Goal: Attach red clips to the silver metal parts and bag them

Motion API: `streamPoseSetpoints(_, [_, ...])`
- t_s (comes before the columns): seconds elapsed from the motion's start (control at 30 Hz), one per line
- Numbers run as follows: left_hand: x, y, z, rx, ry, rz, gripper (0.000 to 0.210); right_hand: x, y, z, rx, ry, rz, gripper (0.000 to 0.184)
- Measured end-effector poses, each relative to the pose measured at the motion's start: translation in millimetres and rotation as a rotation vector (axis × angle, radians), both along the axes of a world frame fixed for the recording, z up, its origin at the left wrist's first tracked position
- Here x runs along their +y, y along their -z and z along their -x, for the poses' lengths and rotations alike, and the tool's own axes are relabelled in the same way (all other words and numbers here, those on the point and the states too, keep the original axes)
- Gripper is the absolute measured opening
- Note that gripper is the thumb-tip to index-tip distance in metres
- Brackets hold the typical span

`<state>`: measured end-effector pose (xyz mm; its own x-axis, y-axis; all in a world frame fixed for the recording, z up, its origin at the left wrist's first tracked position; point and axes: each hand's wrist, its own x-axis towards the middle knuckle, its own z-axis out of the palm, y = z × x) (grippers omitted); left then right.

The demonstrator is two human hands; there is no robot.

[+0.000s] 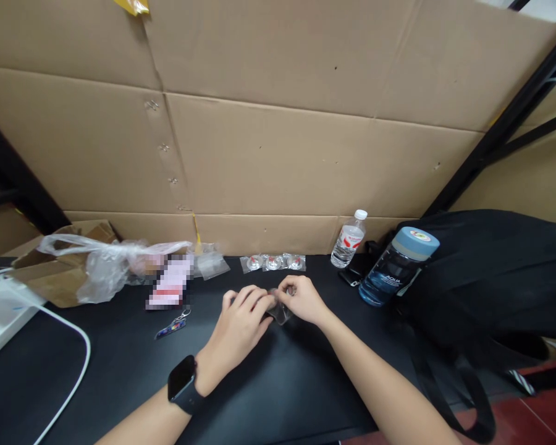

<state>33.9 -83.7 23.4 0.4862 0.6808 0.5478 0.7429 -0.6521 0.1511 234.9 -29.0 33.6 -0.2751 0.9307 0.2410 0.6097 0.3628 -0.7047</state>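
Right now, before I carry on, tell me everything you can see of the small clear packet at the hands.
The clear packet is small and see-through, apparently thin plastic, with glossy highlights. The fingertips of the left hand hold its left side and those of the right hand its upper right, hiding parts of it. It sits over the black table; whether it touches the surface, is open or holds anything, I can't tell.

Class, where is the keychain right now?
In the head view, the keychain lies on the table, left of centre, between the white cable and the left hand.
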Motion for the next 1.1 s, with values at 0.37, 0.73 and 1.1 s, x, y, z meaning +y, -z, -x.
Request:
streamPoseSetpoints(0.37, [1,-10.2,6,-0.403,-0.085,0.043,0.014,-7,-19.4,-7,0.434,-0.218,0.211,0.033])
streamPoseSetpoints(0.73, [13,-11.8,22,-0.737,-0.030,0.280,0.018,-8,-8.5,-2,0.490,-0.394,0.265,0.053])
streamPoseSetpoints(1.1, [14,-16.9,23,-0.826,-0.006,0.298,0.017,-10,-10.0,5,0.647,-0.328,0.321,0.029])
